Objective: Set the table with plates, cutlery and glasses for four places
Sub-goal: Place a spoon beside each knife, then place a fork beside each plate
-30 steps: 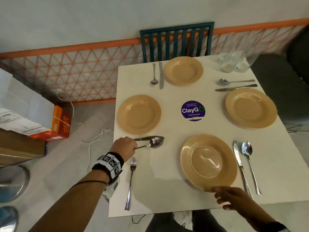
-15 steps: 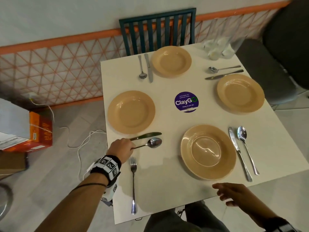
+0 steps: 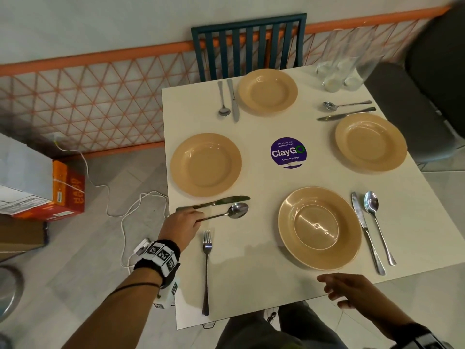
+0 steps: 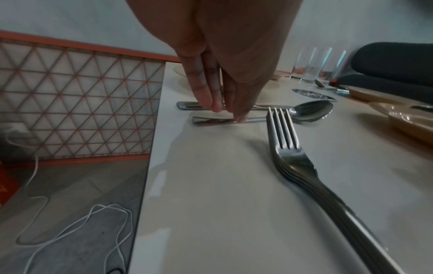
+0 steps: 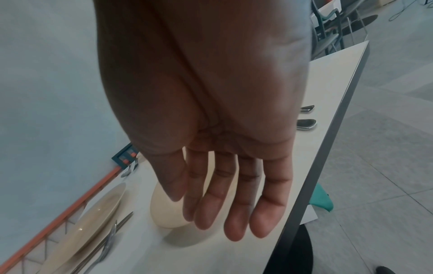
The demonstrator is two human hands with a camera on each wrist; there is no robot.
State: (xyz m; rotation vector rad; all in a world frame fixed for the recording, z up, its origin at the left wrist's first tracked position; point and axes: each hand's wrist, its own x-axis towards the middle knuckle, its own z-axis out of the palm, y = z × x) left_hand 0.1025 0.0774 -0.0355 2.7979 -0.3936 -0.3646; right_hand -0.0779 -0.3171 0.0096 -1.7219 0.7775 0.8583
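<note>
Four tan plates lie on the white table [image 3: 251, 293]: left [image 3: 205, 164], far [image 3: 268, 91], right [image 3: 370, 142] and near [image 3: 319, 227]. Below the left plate a knife [image 3: 221, 202] and a spoon [image 3: 236, 210] lie side by side. My left hand [image 3: 181, 220] is over their handles, and in the left wrist view its straight fingertips [image 4: 239, 116] touch the spoon handle [image 4: 211, 120]. Stacked forks [image 4: 288, 159] lie just beside it [image 3: 206, 268]. My right hand [image 3: 337, 288] hovers empty at the front edge, fingers [image 5: 222, 213] straight. Clear glasses [image 3: 337, 71] cluster at the far right corner.
The other three places each have a knife and spoon, such as the pair [image 3: 372, 230] right of the near plate. A purple sticker [image 3: 288, 152] marks the table's middle. A teal chair [image 3: 249, 44] stands behind, a dark seat [image 3: 415, 102] at the right, and a box [image 3: 68, 190] and cable [image 3: 125, 215] are on the floor.
My right hand has drawn back from the near plate's rim to the table's front edge. The left hand stays at the spoon handle, with the spoon flat beside the knife.
</note>
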